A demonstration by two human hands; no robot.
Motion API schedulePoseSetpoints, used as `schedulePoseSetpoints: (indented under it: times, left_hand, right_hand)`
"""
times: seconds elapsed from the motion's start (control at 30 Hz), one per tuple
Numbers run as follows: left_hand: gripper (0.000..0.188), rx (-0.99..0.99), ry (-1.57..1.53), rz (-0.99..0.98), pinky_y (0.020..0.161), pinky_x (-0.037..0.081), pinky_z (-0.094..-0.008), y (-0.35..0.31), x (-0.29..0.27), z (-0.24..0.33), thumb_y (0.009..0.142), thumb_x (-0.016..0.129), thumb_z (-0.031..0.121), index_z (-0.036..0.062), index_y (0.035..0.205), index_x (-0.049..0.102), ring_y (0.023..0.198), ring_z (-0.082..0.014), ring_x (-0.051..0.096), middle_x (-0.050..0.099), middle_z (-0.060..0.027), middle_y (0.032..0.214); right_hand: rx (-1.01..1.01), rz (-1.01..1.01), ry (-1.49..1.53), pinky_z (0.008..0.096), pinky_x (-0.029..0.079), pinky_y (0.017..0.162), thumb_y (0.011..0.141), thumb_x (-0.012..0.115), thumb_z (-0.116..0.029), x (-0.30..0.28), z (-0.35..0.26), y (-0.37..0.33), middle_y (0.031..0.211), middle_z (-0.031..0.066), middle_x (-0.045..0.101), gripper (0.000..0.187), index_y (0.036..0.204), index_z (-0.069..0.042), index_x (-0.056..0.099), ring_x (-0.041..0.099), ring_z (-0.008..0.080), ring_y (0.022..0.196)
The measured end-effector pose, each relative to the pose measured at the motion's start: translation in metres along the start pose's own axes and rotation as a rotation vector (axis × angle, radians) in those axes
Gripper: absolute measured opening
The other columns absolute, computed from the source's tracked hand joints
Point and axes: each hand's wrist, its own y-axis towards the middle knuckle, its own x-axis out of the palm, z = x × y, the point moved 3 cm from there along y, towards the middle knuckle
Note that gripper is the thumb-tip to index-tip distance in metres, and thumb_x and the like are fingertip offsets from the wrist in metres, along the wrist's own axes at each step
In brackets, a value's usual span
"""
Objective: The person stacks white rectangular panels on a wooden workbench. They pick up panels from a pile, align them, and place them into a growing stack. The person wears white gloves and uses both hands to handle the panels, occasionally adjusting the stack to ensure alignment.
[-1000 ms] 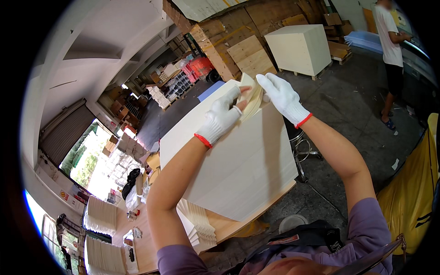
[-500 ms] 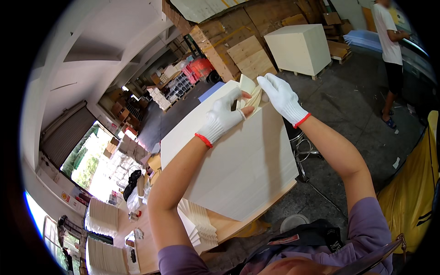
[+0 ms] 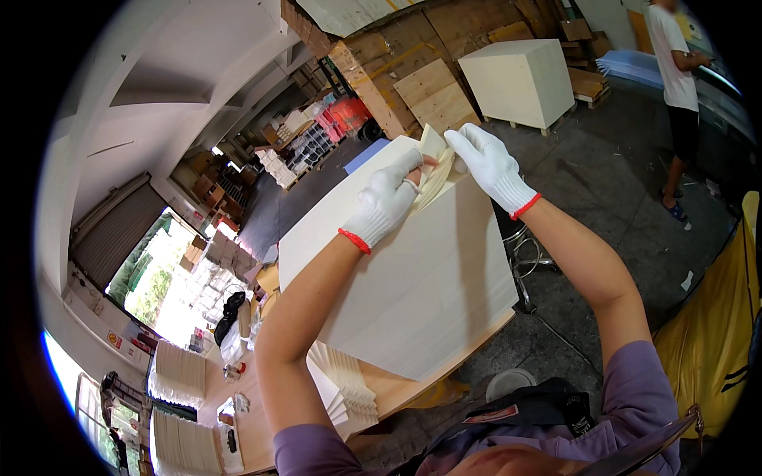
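Observation:
A tall block of large cream paper sheets (image 3: 421,293) rests on the wooden table in front of me. At its far corner, several paper sheets (image 3: 433,176) are lifted and curl up between my hands. My left hand (image 3: 390,189), in a white glove with bare fingertips, is closed on the left side of the curled edges. My right hand (image 3: 482,160), also in a white glove with a red cuff, holds the corner of the sheets from the right. Its fingertips are partly hidden behind the paper.
Smaller fanned sheets (image 3: 343,389) lie beside the block on the wooden table (image 3: 258,416). More paper stacks (image 3: 181,373) stand at the left. A stool (image 3: 525,254) is right of the block. Farther off are a pallet stack (image 3: 520,83), a red forklift (image 3: 348,115) and a person (image 3: 673,71).
My left thumb and fingers have closed together on the curled sheets, where they were spread apart before. My right hand has hardly moved.

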Motion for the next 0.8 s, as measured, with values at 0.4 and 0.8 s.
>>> schedulePoseSetpoints:
  times: [0.4, 0.8]
  left_hand:
    - [0.04, -0.058, 0.079, -0.034, 0.085, 0.054, -0.0392, 0.004, 0.002, -0.012, 0.094, 0.078, 0.032, 0.0185, 0.13, 0.065, 0.095, -0.024, 0.071, 0.075, -0.0121, 0.1]
    - [0.045, 0.031, 0.047, 0.065, 0.096, 0.055, -0.034, -0.006, 0.006, 0.003, 0.094, 0.062, 0.005, 0.0088, 0.139, 0.064, 0.11, -0.0219, 0.072, 0.075, -0.0175, 0.12]
  right_hand:
    - [0.013, 0.009, 0.03, 0.0373, 0.046, 0.075, 0.105, 0.054, -0.052, 0.004, 0.004, -0.001, 0.079, 0.0116, 0.059, 0.053, 0.091, -0.001, 0.057, 0.054, 0.0221, 0.074]
    - [0.06, -0.035, -0.487, 0.041, 0.052, 0.079, 0.097, 0.053, -0.071, -0.044, -0.015, -0.001, 0.089, 0.0159, 0.072, 0.068, 0.098, -0.005, 0.069, 0.07, 0.0315, 0.086]
